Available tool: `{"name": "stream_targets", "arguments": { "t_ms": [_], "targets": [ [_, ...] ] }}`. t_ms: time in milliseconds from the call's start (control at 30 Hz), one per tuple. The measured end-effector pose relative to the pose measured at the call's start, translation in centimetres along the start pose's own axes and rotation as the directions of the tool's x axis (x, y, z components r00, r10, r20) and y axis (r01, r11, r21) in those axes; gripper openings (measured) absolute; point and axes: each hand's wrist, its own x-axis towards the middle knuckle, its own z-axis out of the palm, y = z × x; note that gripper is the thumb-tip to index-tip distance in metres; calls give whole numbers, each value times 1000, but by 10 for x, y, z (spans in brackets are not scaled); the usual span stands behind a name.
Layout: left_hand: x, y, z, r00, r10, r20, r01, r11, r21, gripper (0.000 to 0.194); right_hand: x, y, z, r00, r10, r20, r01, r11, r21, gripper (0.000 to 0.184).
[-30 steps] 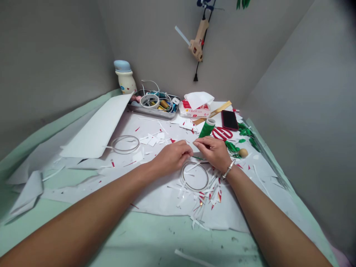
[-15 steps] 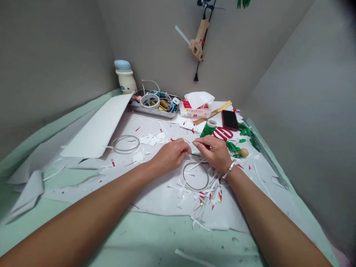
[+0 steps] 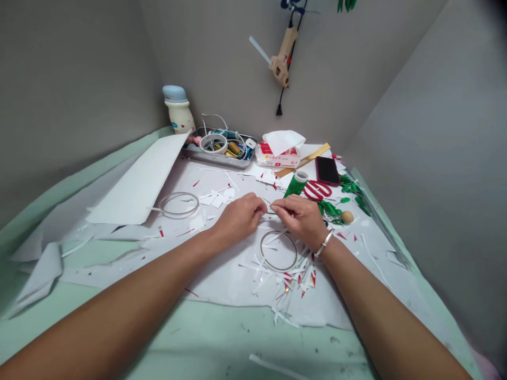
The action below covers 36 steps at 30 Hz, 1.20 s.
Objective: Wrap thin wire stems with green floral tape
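At 9 o'clock from the pinch, a thin wire hoop (image 3: pixel 178 205) on white paper (image 3: pixel 222 285). Then the left hand (image 3: pixel 237 217), fingers curled and pinching a thin green wire (image 3: pixel 270 213), held at mid-sheet between both hands. At 6 o'clock, a second wire hoop (image 3: pixel 278 251), just below. At 12 o'clock, a green thread spool (image 3: pixel 295 186). Beside it, the right hand (image 3: pixel 299 219), fingertips closed on the same wire. At 2 o'clock, red scissors (image 3: pixel 317 190). Main risk: a slackened pinch letting the wire slip, or its end snagging the hoop or paper scraps (image 3: pixel 291 279).

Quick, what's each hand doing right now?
Left hand: closed, pinching a thin green strip.
Right hand: closed, pinching the same strip.
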Motion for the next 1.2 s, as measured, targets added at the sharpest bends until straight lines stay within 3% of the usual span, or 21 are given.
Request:
{"name": "stream_targets", "arguments": {
  "t_ms": [100, 233, 333, 433, 600, 733, 833, 1000, 1100, 1200],
  "targets": [
    [-1, 7, 0, 987, 97, 128, -83, 991, -105, 18, -1, 15, 1, 991, 134, 8, -134, 987, 86, 18],
    [2, 9, -4, 998, -1, 68, 18, 969, -246, 16, -5, 25, 4, 963, 226, 148, -251, 950, 183, 19],
    [5, 4, -5, 995, -101, 0, 97, 956, -276, 15, -6, 17, 5, 962, 152, 228, -192, 968, 163, 18],
    [6, -1, -5, 980, -185, -67, 168, 964, -206, 14, -5, 4, 5, 965, 31, 262, -62, 992, 113, 16],
    [2, -3, -1, 992, -110, -54, 110, 994, -4, 15, -4, -9, 3, 985, -80, 152, 79, 997, 12, 16],
    [-1, 0, 3, 999, -14, 39, 12, 999, 30, 17, -2, -3, -1, 1000, -5, 10, 5, 1000, 10, 17],
    [-2, 4, 4, 995, 42, 88, -41, 999, -14, 16, -3, 8, -2, 995, 99, -26, -97, 993, 68, 17],
    [1, 7, -1, 991, -23, 131, 52, 973, -223, 14, -5, 27, 2, 967, 252, 30, -254, 956, 147, 21],
    [4, 5, -5, 988, -122, 93, 146, 934, -326, 16, -5, 26, 3, 968, 222, 113, -235, 964, 126, 20],
    [6, 0, -5, 980, -200, 4, 191, 930, -315, 16, -5, 14, 3, 974, 88, 208, -106, 992, 73, 17]
  ]
}}
